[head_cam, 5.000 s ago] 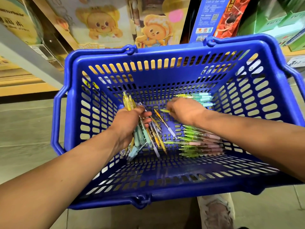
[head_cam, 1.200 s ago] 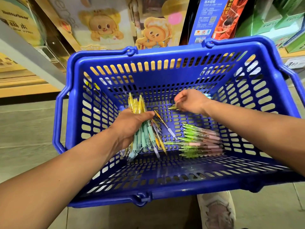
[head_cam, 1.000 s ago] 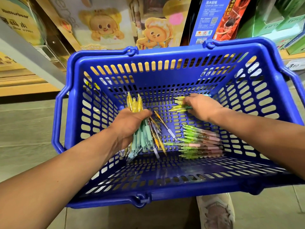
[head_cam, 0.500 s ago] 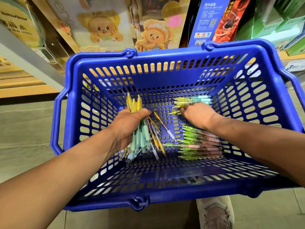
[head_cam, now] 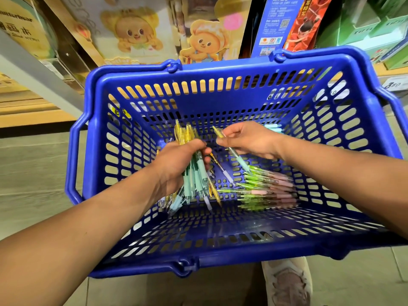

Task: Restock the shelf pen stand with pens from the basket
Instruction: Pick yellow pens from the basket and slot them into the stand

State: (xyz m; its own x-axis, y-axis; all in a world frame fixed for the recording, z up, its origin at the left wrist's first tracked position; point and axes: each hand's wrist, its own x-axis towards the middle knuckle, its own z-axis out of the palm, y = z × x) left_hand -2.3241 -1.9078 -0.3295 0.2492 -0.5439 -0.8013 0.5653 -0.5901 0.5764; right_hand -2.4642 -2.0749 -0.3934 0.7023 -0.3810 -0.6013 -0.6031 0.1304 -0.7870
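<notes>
Head view, and both hands are down in the basket (head_cam: 220, 71). The left hand (head_cam: 176, 164) is wrapped tight round a bundle (head_cam: 194, 175) of yellow-and-teal pens, tips pointing near. The right hand (head_cam: 249, 140) pinches one pen (head_cam: 240, 162) between thumb and fingers, just beside that bundle. Best move, I'd say: slide it in parallel, tips the same way, easing the left grip only slightly so nothing fans out. Count: one basket, two hands, one pen in the right. The bundle is too packed to count, perhaps a dozen. On the basket floor at right lies a green heap (head_cam: 265, 188), roughly ten, blurred. A few teal ones (head_cam: 273, 128) lie far right. No pen stand in view.
</notes>
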